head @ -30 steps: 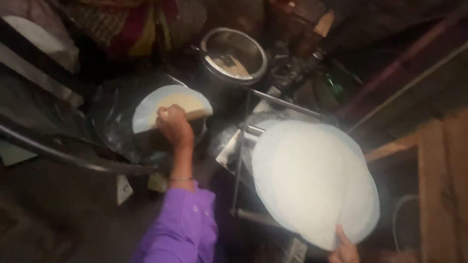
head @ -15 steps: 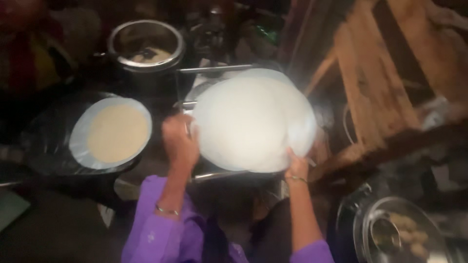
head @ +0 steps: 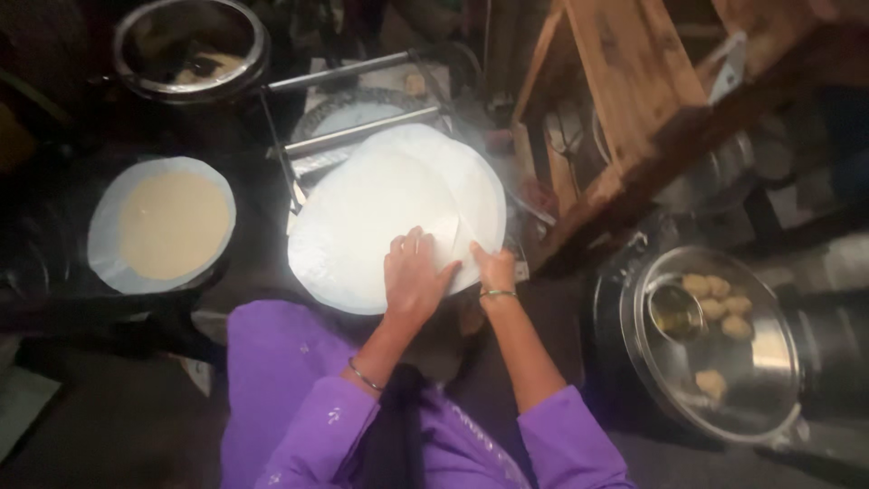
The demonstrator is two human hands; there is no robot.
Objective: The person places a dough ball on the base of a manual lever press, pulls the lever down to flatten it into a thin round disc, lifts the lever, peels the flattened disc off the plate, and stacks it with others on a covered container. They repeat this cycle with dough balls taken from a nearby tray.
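While the left hand (head: 415,276) lies flat and open on the thin white round sheets (head: 380,217) mid-frame, the right hand (head: 494,270) pinches their lower edge. Batter-topped round griddle (head: 163,225) sits at left.

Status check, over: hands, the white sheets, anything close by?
Left hand flat on white sheets. Right hand pinching their edge. Round pan beside, apart.

No packages, labels, signs or screens visible anywhere in head view.

Steel pot (head: 190,50) cut by top edge
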